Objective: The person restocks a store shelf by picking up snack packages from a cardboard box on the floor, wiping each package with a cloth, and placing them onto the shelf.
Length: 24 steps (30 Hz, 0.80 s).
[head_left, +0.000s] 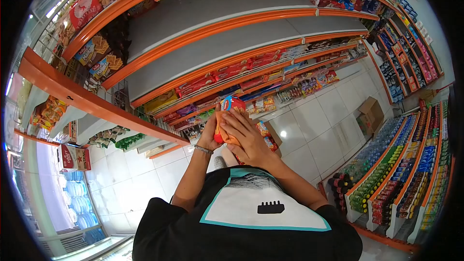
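Observation:
My left hand [209,134] grips a red packet [234,102] with a blue patch at its top, held in front of my body. Over the packet's face lies an orange cloth [231,137], pressed there by my right hand [249,137]. The right fingers lie across the cloth and hide much of the packet. What the packet contains cannot be read. Just below and to the right of my hands, an open cardboard box [274,135] on the floor holds more red packets [267,140], partly covered by my right hand and forearm.
Ahead stands an orange-edged shelf unit [217,24] with bare grey upper boards and red packs [232,71] lower down. A drinks rack [386,169] full of bottles is at the right. Another cardboard box [371,116] sits on the tiled floor [314,121].

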### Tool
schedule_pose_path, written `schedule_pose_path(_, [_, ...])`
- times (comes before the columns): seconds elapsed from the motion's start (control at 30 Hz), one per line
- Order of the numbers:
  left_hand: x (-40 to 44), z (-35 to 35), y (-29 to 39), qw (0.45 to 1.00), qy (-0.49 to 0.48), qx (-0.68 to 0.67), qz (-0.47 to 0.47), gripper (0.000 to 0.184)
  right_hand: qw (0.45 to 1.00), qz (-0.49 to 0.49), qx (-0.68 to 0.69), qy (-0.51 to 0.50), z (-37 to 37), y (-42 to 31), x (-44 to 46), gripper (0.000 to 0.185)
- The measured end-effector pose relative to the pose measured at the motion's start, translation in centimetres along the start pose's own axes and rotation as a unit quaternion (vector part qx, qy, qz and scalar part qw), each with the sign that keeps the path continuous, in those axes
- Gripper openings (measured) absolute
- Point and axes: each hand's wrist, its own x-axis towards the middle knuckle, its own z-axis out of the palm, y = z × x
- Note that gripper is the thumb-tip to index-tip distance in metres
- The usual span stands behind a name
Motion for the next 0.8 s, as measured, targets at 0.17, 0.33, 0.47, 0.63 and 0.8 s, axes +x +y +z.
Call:
schedule_pose_path(0.17, [-0.3, 0.4, -0.3, 0.997, 0.04, 0.064, -0.026, 0.05, 0.996, 0.026, -0.006, 0.081, -0.2, 2.7, 0.2, 0.055])
schedule_pose_path(0.33, [0.1, 0.7, -0.5, 0.996, 0.052, 0.07, -0.02, 0.055, 0.943, 0.154, 0.223, 0.192, 2.1, 3.6, 0.5, 0.05])
schedule_pose_path(0.47, [0.0, 1.7, -0.5, 0.995, 0.068, 0.057, 0.035, 0.06, 0.851, 0.273, 0.4, 0.201, 3.8, 2.7, -0.8, 0.052])
schedule_pose_path(0.63, [0.8, 0.2, -0.3, 0.965, 0.143, 0.168, 0.145, 0.06, 0.792, 0.361, 0.463, 0.169, 4.3, 1.0, -1.8, 0.054])
schedule_pose_path(0.8, [1.1, -0.4, -1.0, 0.928, 0.141, 0.23, 0.257, 0.056, 0.865, 0.284, 0.382, 0.159, 4.8, 0.9, -1.5, 0.055])
